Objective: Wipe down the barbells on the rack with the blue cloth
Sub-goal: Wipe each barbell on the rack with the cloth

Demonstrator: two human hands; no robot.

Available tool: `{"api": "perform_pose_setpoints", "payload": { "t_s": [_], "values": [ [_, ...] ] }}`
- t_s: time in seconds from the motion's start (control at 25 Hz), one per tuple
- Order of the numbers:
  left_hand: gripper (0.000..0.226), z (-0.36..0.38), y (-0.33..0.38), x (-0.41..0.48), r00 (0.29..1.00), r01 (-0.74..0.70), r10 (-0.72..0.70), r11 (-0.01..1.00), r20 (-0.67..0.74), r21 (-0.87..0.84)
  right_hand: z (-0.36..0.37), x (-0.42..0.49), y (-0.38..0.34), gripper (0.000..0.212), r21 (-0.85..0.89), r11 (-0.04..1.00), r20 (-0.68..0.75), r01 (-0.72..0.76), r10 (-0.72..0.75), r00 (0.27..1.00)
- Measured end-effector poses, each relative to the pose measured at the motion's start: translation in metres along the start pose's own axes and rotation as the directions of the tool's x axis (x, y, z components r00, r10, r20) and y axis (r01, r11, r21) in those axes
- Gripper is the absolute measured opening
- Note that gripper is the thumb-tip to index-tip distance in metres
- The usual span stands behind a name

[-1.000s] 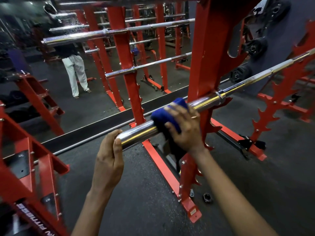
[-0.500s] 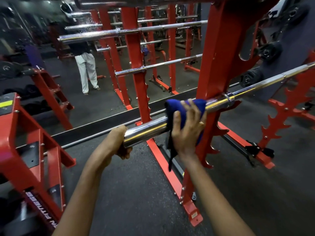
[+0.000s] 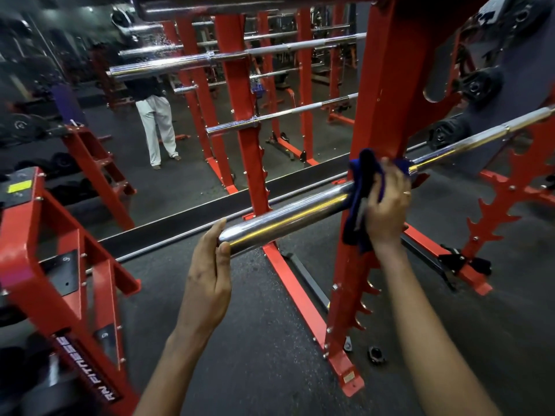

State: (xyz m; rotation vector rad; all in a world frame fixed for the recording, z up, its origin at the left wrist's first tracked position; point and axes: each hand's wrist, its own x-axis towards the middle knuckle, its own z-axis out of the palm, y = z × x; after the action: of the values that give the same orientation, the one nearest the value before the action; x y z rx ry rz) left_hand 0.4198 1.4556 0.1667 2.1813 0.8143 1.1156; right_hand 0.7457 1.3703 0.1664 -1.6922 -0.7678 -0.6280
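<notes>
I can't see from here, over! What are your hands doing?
Left hand steadies barbell end. Right hand grips blue cloth on sleeve. Red rack post just beyond.

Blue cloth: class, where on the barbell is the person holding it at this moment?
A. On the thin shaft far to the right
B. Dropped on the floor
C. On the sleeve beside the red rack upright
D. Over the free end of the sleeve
C: the right hand wraps the blue cloth round the barbell beside the red rack upright, while the left hand touches the free end.
</notes>
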Motion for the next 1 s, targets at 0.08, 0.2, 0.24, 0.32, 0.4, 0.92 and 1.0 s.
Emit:
{"api": "perform_pose_setpoints", "payload": {
  "t_s": [0.08,0.2,0.24,0.32,0.4,0.92,1.0],
  "values": [
    [0.044,-0.004,0.001,0.003,0.999,-0.003,0.003,1.0,0.036,0.012,0.001,0.018,0.008,0.044,-0.041,0.991,-0.006,-0.127,0.126,0.992],
    [0.043,-0.005,0.004,0.007,0.999,0.005,-0.008,0.998,0.041,0.058,0.016,-0.006,-0.027,0.056,-0.055,0.986,0.027,-0.16,0.161,0.987],
    [0.041,-0.003,0.006,0.008,1.0,0.008,-0.011,0.995,0.023,0.096,0.021,-0.026,-0.047,0.059,-0.038,0.989,0.03,-0.143,0.144,0.989],
    [0.037,0.001,0.009,0.011,0.999,-0.012,0.018,0.984,-0.034,0.177,0.029,-0.069,-0.089,0.06,0.032,0.995,0.058,-0.092,0.09,0.994],
    [0.038,0.004,0.011,0.017,0.996,-0.021,0.039,0.978,-0.086,0.209,0.036,-0.107,-0.122,0.058,0.09,0.996,0.096,-0.012,0.003,0.995],
    [0.035,-0.019,0.024,0.035,0.92,0.316,-0.294,0.948,0.261,-0.046,0.05,-0.149,-0.178,0.058,0.306,0.916,0.074,-0.259,0.249,0.966],
    [0.03,-0.018,0.018,0.03,0.95,0.251,-0.211,0.955,0.232,-0.159,0.046,-0.168,-0.209,0.068,0.488,0.765,0.17,-0.421,0.39,0.905]
  ]
}}
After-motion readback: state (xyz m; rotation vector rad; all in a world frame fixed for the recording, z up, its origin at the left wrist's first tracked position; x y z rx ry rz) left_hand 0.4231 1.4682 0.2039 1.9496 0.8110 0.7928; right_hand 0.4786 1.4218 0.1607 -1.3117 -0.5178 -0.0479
